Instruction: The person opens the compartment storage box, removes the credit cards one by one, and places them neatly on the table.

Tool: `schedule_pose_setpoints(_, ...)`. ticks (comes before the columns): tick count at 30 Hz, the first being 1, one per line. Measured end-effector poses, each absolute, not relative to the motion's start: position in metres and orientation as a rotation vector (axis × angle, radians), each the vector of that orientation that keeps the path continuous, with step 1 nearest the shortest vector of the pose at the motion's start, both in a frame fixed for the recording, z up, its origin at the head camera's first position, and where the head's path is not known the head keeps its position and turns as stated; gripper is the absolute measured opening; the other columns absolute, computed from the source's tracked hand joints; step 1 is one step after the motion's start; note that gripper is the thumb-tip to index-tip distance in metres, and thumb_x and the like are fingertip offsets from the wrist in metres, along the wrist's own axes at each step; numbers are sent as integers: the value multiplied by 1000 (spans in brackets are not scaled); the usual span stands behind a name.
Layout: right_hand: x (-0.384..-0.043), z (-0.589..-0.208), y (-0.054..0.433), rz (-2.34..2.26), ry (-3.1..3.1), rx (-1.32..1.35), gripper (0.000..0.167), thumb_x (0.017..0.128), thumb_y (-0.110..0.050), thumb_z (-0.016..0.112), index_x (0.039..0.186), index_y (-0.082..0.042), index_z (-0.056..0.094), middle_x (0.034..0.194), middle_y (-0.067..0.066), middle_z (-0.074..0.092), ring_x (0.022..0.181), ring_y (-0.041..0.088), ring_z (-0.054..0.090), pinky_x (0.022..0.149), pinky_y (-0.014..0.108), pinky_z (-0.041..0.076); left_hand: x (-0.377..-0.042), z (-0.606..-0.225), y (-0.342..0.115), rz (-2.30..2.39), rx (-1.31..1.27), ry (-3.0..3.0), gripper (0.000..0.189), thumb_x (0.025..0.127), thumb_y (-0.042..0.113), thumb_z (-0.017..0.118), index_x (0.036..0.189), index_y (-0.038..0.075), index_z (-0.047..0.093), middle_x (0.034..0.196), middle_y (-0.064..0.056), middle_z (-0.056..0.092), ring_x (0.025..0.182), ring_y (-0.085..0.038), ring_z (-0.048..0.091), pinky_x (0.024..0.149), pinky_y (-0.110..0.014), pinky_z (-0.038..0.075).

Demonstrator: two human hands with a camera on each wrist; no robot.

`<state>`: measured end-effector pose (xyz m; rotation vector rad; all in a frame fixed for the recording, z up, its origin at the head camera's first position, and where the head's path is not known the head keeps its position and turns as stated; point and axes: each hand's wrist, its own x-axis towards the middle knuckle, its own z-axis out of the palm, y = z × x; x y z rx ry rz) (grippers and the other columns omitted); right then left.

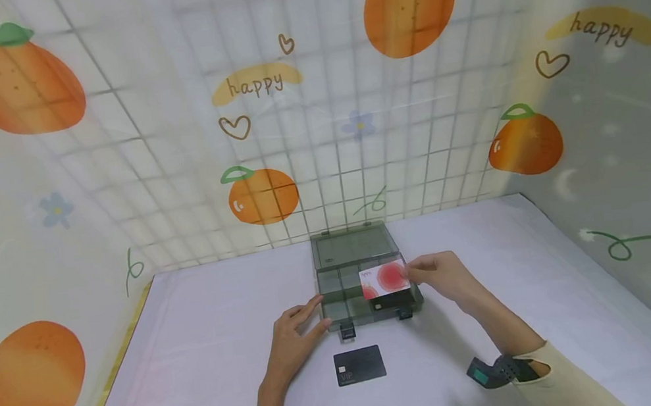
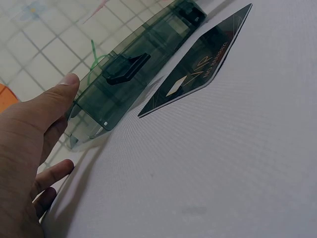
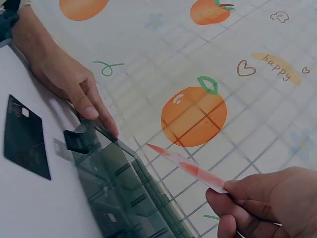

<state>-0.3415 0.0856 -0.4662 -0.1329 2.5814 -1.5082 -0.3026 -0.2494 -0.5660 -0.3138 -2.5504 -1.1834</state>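
Observation:
My right hand (image 1: 443, 276) pinches the right edge of a white card with red circles (image 1: 382, 280), holding it over a translucent green plastic box (image 1: 333, 308). The box's lid (image 1: 355, 245) is raised at the back, and dividers split the inside. Under the red-and-white card, a black chip card (image 1: 392, 300) shows in the box, partly hidden. My left hand (image 1: 294, 342) rests against the box's left side, its thumb at the front corner and its fingers spread. In the left wrist view the thumb (image 2: 67, 87) lies on the box's corner.
A black VIP card (image 1: 359, 365) lies flat on the white table in front of the box. Two dark latches, one of them the left latch (image 1: 347, 331), stick out from the box's front. A patterned curtain (image 1: 322, 111) over a wire grid stands behind the table.

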Motion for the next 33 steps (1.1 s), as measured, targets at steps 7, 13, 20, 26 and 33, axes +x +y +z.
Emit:
schedule_pose_setpoints(7, -319, -472, 96, -1519, 2567, -106, 36, 94, -39, 69, 115, -10, 75, 106, 4, 70, 103, 25, 59, 95, 59, 44, -306, -569, -251, -1179, -318, -2544, 55, 87, 53, 73, 137, 31, 64, 126, 4, 67, 122, -28, 54, 101, -58, 41)
schedule_pose_setpoints(13, -301, -482, 104, -1517, 2573, -92, 31, 94, -36, 71, 111, -11, 77, 103, 1, 71, 99, 22, 61, 89, 50, 51, -307, -569, -252, -1188, -310, -2559, 55, 87, 54, 73, 137, 35, 62, 127, 3, 66, 123, -26, 54, 101, -58, 41)
schedule_pose_setpoints(20, -288, -498, 109, -1564, 2515, -53, 25, 91, -32, 75, 104, -12, 78, 97, 1, 72, 92, 20, 63, 87, 44, 53, -306, -567, -253, -1174, -310, -2568, 54, 88, 53, 73, 138, 34, 63, 127, 3, 66, 123, -27, 54, 102, -58, 41)
schedule_pose_setpoints(26, -277, -507, 109, -1557, 2512, -17, 21, 91, -28, 76, 101, -10, 79, 97, 1, 74, 94, 18, 65, 89, 46, 52, -305, -567, -252, -1189, -294, -2580, 55, 87, 54, 73, 137, 34, 63, 127, 2, 66, 124, -28, 53, 102, -59, 39)
schedule_pose_setpoints(33, -270, -514, 110, -1546, 2511, -12, 17, 90, -26, 76, 99, -12, 79, 96, 0, 74, 100, 18, 64, 92, 48, 51, -305, -568, -250, -1187, -275, -2595, 56, 87, 56, 71, 138, 36, 61, 129, 3, 65, 126, -29, 51, 103, -60, 38)
